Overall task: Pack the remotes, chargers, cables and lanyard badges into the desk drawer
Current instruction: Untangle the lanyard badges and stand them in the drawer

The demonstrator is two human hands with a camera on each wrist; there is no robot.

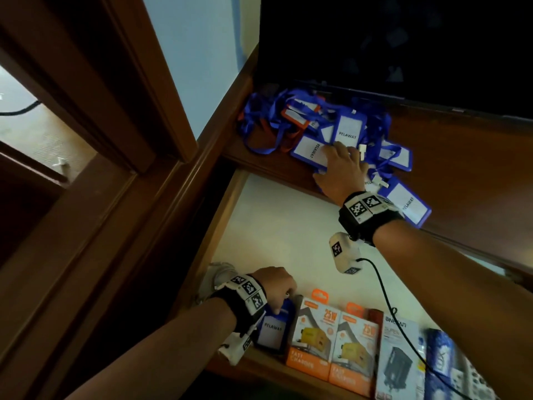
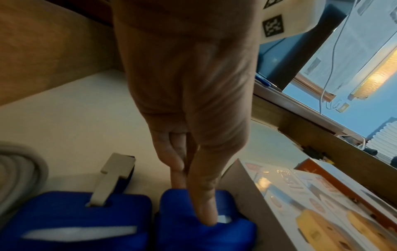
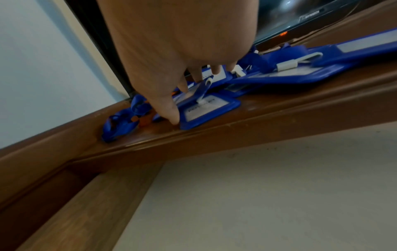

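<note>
Though spread, right hand [image 1: 340,168] atop badges [image 1: 320,131]

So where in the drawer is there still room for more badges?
The drawer has a wide bare floor between the desk edge and the row of charger boxes. The front row is crowded: the left hand tucks a badge beside the boxes. The badge pile covers the desk corner.

The worktop [image 1: 461,157] is dark, polished wood with a slight sheen. The drawer [image 1: 277,226] floor looks matt, pale and smooth. Badge holders [image 1: 347,131] are blue plastic around white paper cards; their lanyards [image 1: 259,122] look like cloth ribbon. The charger boxes [image 1: 331,342] are glossy printed card.
</note>
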